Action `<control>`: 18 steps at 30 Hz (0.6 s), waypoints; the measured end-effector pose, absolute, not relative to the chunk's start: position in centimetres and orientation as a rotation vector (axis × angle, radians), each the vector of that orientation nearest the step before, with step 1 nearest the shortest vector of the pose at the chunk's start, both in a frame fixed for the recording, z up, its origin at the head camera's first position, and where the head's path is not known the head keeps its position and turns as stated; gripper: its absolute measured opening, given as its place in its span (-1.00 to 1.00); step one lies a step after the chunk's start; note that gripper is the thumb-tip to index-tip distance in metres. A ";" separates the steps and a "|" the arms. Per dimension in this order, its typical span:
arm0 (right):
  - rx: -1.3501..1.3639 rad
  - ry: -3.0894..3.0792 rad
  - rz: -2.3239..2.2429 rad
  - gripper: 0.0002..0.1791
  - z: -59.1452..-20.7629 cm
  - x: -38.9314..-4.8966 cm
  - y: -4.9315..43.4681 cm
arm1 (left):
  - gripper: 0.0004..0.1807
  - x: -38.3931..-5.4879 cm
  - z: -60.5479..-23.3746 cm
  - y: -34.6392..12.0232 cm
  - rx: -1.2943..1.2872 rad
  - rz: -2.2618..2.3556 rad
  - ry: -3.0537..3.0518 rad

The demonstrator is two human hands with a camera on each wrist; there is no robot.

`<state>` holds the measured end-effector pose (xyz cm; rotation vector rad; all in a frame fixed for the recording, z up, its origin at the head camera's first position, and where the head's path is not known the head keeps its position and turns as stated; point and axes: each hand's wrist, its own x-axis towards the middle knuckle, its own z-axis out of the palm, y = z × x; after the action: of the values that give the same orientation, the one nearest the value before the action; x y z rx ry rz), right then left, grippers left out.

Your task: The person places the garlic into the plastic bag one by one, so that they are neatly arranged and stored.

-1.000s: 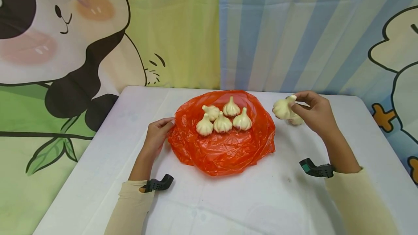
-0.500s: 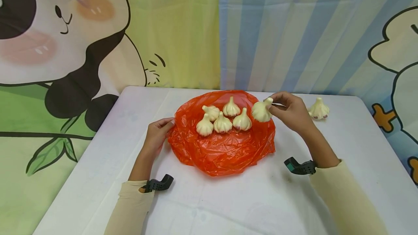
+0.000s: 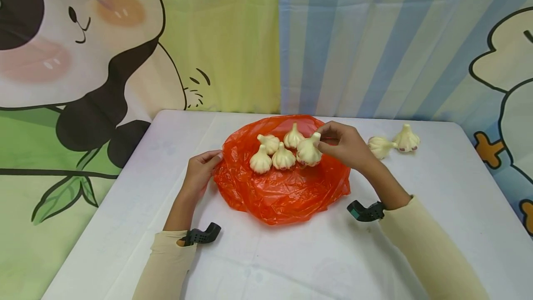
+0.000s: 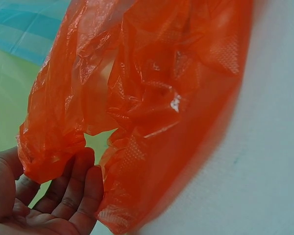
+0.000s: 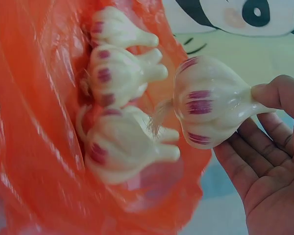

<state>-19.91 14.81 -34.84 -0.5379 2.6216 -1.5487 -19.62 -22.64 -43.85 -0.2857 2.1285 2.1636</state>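
Observation:
My right hand (image 3: 343,145) pinches a white garlic bulb (image 3: 309,151) by its stem, above the right part of an open red plastic bag (image 3: 287,198). Purple streaks mark that garlic bulb (image 5: 208,105) in the right wrist view, which shows the thumb and fingers on its stem. Several more garlic bulbs (image 3: 284,157) sit together in the bag; the held one hides another behind it in the head view. At the bag's left edge, my left hand (image 3: 200,172) pinches the plastic. The left wrist view shows the red film (image 4: 54,147) between its thumb and fingers.
Two garlic bulbs lie on the white table (image 3: 291,263) to the right of the bag: one on its side (image 3: 380,147), one upright (image 3: 406,139). A cartoon-printed curtain (image 3: 233,36) hangs behind the table. Each wrist wears a black camera mount (image 3: 201,234).
My right hand has carried its garlic bulb leftward from the table's right side to over the bag. Both bulbs left on the right now show fully. My left hand has stayed still.

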 end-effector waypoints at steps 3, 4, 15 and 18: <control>-0.584 2.591 -1.539 -0.80 -35.1 -20.1 13.9 | -0.64 -19.6 -43.8 -22.6 -0.288 2.168 2.124; -0.603 2.585 -1.535 -0.80 -35.2 -20.2 13.6 | -0.64 -19.6 -43.8 -22.6 -0.287 2.164 2.125; -0.800 2.442 -1.566 -0.82 -36.4 -20.5 10.5 | -0.60 -19.6 -43.9 -22.7 -0.280 2.145 2.147; -0.813 2.404 -1.543 -0.83 -36.5 -20.6 9.7 | -0.61 -19.6 -43.9 -22.7 -0.286 2.143 2.151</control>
<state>-20.63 9.70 -36.53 -0.8126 2.4035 -1.5435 -19.59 -22.67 -43.92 -0.2859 2.1514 2.1428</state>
